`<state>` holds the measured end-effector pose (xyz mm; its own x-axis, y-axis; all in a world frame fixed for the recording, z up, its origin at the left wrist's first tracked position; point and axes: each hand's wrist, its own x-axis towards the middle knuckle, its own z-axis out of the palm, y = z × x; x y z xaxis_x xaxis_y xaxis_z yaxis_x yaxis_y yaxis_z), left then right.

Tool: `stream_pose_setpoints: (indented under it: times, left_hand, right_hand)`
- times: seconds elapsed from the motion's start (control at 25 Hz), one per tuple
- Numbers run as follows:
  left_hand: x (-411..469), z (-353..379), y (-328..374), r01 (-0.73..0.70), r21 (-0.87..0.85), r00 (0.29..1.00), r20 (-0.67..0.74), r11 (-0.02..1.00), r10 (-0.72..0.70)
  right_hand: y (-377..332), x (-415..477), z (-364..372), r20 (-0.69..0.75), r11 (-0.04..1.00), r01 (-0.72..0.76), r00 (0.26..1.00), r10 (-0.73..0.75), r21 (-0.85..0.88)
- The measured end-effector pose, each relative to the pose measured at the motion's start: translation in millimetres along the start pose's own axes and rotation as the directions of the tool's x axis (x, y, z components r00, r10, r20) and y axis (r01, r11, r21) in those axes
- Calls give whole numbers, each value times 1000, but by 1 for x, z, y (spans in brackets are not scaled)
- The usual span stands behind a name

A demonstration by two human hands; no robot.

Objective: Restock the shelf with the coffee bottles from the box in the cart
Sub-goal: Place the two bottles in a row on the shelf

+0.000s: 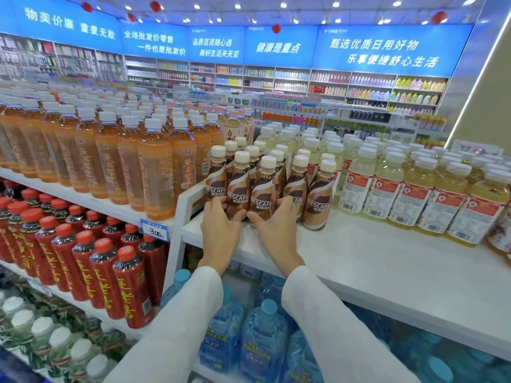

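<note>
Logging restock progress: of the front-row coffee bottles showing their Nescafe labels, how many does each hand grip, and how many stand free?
Gripped by the left hand: 1 coffee bottle
Gripped by the right hand: 1 coffee bottle
Standing free on the shelf: 3 coffee bottles
Total: 5
</note>
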<state>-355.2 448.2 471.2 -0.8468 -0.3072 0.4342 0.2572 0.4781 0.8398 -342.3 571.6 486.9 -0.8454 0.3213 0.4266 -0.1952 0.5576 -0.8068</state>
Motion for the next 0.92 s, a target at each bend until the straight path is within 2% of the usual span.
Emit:
stream_pose_setpoints:
  times: [0.4,0.68,0.84,0.92]
  left_hand:
    - [-2,0,1,1,-14,999,-37,1000,-1]
    - [-2,2,-1,-6,9,999,-49,1000,6]
    - [-5,0,-2,3,27,1000,-24,1000,-2]
    - [-13,-7,-4,-5,18,1000,4,1000,5]
  right_hand:
    - [-2,0,1,10,999,43,999,-43,-26]
    - [-3,0,1,14,1000,1,1000,-1,-6]
    - [-4,-6,-9,81,997,-73,994,70,38]
    - [0,-20,-20,110,998,-55,992,55,-8]
